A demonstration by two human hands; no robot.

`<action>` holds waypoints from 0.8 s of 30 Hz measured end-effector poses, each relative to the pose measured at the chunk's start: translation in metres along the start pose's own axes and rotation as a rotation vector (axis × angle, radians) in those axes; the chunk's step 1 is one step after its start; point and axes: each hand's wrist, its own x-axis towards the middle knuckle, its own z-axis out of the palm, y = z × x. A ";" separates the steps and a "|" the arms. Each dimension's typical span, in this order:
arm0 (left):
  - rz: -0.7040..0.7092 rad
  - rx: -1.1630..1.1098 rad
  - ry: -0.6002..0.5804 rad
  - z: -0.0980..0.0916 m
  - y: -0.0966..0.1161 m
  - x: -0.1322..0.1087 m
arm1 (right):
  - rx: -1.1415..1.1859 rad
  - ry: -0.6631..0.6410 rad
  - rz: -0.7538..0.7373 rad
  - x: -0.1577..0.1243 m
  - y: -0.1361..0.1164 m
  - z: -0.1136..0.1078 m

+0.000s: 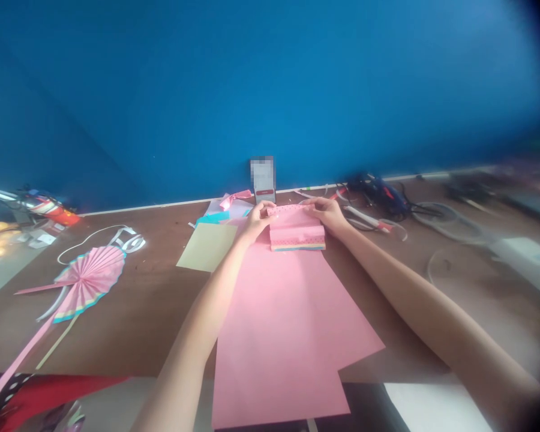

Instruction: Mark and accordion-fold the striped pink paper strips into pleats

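Between my two hands is a pink paper strip (297, 234) with creases across it, dotted bands and a yellow and blue edge along its near side. My left hand (260, 219) pinches its far left corner, thumb on top. At the far right corner, my right hand (326, 215) grips the same paper with fingers closed. Beneath it a large pink sheet (288, 336) reaches toward me and hangs past the table's front edge. A pleated pink paper fan (92, 276) with a blue and yellow rim lies at the left.
A phone (263, 180) stands against the blue wall. Beside my left arm lie a pale yellow sheet (207, 246) and blue paper (213, 218). Cables and a blue tool (384, 197) are at the back right. A white cord (132, 240) lies near the fan.
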 end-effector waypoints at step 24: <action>0.040 0.088 0.070 0.005 -0.010 0.005 | -0.084 -0.017 -0.104 0.000 -0.004 0.005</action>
